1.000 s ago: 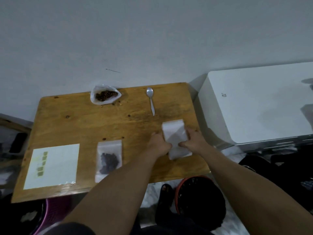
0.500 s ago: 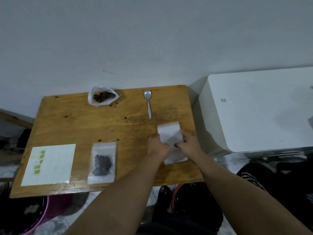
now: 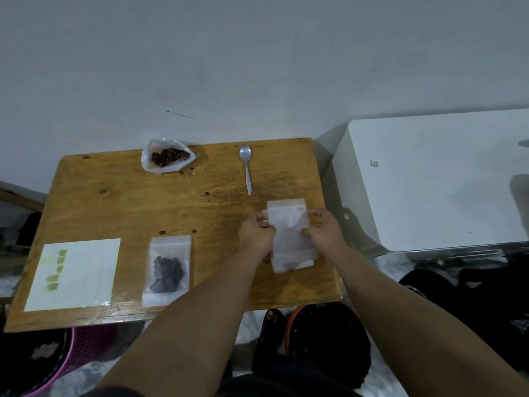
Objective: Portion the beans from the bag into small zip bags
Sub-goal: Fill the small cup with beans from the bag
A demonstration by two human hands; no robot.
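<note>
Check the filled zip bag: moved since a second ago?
No. The filled zip bag keeps the same gap to the label sheet on its left; only the view shifted.

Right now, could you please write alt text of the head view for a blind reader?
A person's left hand and right hand pinch empty zip bags over a wooden table. A filled zip bag, spoon, open bean bag and label sheet lie nearby.

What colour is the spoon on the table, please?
The spoon is silver, seen in the head view.
</note>
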